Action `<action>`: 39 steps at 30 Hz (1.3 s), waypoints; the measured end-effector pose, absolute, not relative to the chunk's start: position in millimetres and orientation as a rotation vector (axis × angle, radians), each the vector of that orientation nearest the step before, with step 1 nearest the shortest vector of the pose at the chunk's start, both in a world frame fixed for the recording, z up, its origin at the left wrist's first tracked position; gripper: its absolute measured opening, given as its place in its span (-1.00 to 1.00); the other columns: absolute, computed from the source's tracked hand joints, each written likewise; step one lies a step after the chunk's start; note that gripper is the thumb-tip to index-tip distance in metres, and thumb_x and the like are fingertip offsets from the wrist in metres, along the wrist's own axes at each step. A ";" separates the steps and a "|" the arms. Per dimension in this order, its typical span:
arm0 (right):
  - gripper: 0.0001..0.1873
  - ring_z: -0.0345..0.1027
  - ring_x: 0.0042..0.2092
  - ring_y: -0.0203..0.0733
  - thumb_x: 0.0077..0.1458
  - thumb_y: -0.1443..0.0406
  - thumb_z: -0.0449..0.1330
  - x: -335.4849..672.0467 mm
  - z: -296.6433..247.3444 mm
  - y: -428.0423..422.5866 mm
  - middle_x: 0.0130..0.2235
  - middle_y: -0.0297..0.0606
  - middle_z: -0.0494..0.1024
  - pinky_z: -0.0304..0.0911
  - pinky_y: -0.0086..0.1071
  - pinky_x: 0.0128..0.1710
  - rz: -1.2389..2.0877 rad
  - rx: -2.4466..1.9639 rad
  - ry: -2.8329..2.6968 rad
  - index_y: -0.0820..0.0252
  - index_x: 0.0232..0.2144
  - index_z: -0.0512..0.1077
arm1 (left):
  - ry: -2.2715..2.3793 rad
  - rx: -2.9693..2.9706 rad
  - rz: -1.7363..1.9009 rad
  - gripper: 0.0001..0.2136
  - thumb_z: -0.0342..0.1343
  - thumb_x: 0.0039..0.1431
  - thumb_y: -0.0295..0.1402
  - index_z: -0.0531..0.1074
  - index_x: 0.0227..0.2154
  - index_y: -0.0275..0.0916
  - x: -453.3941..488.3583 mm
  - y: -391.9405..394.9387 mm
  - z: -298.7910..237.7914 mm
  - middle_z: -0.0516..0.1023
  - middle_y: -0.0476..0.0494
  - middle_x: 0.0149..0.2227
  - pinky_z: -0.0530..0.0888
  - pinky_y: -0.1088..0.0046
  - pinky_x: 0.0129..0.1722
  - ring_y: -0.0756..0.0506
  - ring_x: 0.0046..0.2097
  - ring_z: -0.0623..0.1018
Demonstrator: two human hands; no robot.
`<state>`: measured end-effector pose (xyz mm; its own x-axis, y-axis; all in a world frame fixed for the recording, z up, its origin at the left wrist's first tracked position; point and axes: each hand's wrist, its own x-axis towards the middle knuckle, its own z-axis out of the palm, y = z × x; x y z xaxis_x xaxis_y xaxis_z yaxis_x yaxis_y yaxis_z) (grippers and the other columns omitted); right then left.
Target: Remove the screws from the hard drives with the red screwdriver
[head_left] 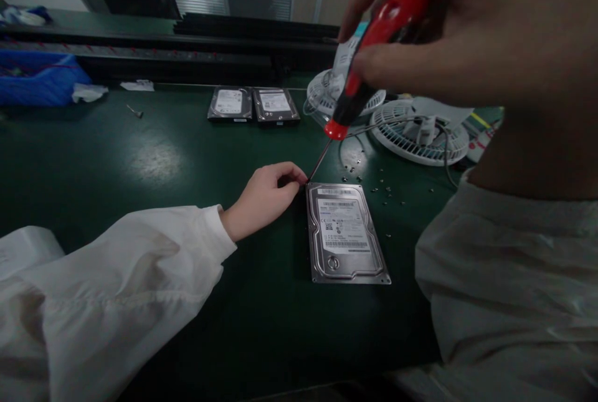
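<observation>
I have the right hand (pixel 481 53) wrapped around a red and black screwdriver (pixel 354 100), its shaft slanting down to the far left corner of a hard drive (pixel 348 234). That drive lies flat, label up, on the green worktop (pixel 233 327). At the same corner, the left hand's (pixel 264 199) thumb and forefinger come close together by the screwdriver's tip; I cannot tell whether these fingers (pixel 295 171) pinch anything. I see loose screws (pixel 359 178) scattered just beyond the drive and to its right, near a white fan (pixel 397 140).
</observation>
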<state>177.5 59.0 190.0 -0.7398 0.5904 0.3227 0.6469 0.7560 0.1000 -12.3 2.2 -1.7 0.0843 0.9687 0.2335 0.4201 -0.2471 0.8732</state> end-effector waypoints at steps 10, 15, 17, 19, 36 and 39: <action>-0.64 0.05 -0.23 -0.57 0.32 0.17 0.11 182.3 192.5 62.8 -0.21 -0.38 0.27 -0.20 -0.80 -0.41 -0.313 -0.964 -2.701 0.06 0.11 0.43 | 1.425 1.705 1.108 -0.82 0.13 0.17 -0.56 0.62 -0.31 -0.24 -12.1 3.9 -3.1 0.71 -0.07 -0.25 0.51 0.29 -0.05 -0.12 -0.16 0.64; -0.26 0.19 -0.16 -0.48 0.27 -0.26 -0.16 182.6 192.0 64.8 -0.26 -0.32 0.24 -0.28 -0.75 -0.45 -0.402 -1.071 -2.671 0.05 0.09 0.44 | 1.421 1.684 1.115 -0.81 0.13 0.19 -0.55 0.63 -0.30 -0.23 -11.8 4.6 -3.2 0.72 -0.07 -0.23 0.52 0.28 -0.01 -0.13 -0.14 0.65; -0.35 0.24 -0.11 -0.47 0.30 -0.19 -0.08 182.8 192.2 65.2 -0.27 -0.31 0.24 -0.27 -0.76 -0.45 -0.435 -1.096 -2.646 0.11 0.05 0.46 | 1.425 1.669 1.111 -0.81 0.13 0.19 -0.55 0.64 -0.30 -0.23 -11.7 4.6 -2.4 0.72 -0.06 -0.24 0.52 0.29 -0.01 -0.13 -0.14 0.66; -0.62 0.24 -0.12 -0.53 0.29 0.06 0.12 184.8 193.4 66.7 -0.23 -0.37 0.28 -0.19 -0.79 -0.43 -0.399 -1.009 -2.691 0.05 0.06 0.44 | 1.426 1.652 1.110 -0.81 0.13 0.19 -0.55 0.64 -0.31 -0.23 -11.9 4.5 -1.7 0.72 -0.06 -0.25 0.53 0.30 -0.02 -0.12 -0.16 0.66; -0.26 0.30 0.22 -0.18 0.30 -0.26 -0.23 184.6 188.1 56.3 -0.23 -0.27 0.19 -0.42 -0.78 -0.38 -0.499 -1.071 -2.639 0.13 0.02 0.40 | 1.427 1.619 1.111 -0.81 0.11 0.15 -0.57 0.62 -0.35 -0.24 -10.5 3.8 1.5 0.72 -0.07 -0.28 0.56 0.27 -0.05 -0.11 -0.20 0.66; -0.50 0.23 0.27 -0.20 0.32 -0.05 0.03 187.1 188.4 56.6 -0.13 -0.27 0.24 -0.42 -0.84 -0.37 -0.508 -1.056 -2.643 0.12 0.11 0.34 | 1.414 1.610 1.112 -0.81 0.11 0.15 -0.57 0.62 -0.35 -0.24 -10.3 3.6 1.6 0.72 -0.07 -0.27 0.56 0.27 -0.04 -0.11 -0.20 0.65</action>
<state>187.1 56.6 188.4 -0.7062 0.6138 0.3530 0.7009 0.6766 0.2257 -10.3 3.6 1.6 0.0303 0.9886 0.1473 0.3757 -0.1478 0.9149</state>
